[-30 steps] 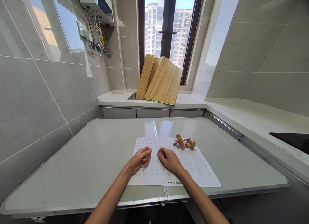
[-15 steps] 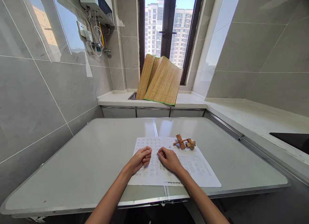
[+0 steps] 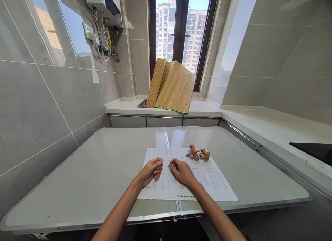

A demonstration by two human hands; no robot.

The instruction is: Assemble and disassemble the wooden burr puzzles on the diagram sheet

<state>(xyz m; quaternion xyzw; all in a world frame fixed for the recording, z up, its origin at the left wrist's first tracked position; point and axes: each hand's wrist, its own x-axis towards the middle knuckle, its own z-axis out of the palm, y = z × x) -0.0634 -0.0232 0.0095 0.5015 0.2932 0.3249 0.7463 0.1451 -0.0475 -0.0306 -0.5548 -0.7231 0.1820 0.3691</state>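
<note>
A white printed sheet (image 3: 186,185) lies across the seam of the folding table. My left hand (image 3: 151,171) rests on its left part, fingers curled in loosely, with nothing visible in them. To the right, my right hand (image 3: 182,170) lies palm down on the sheet with bent fingers, and no object shows in it. A gap separates the two hands. Beyond my right hand, at the sheet's far right, a wooden piece with a rod through it (image 3: 193,153) sits beside a wooden block puzzle (image 3: 204,155). Neither hand touches them.
The pale table (image 3: 85,175) has a metal edge. Behind it, a bamboo mat (image 3: 176,87) leans against the window on the white counter (image 3: 124,106). Another counter (image 3: 272,127) runs along the right wall. A boiler (image 3: 105,7) hangs at upper left.
</note>
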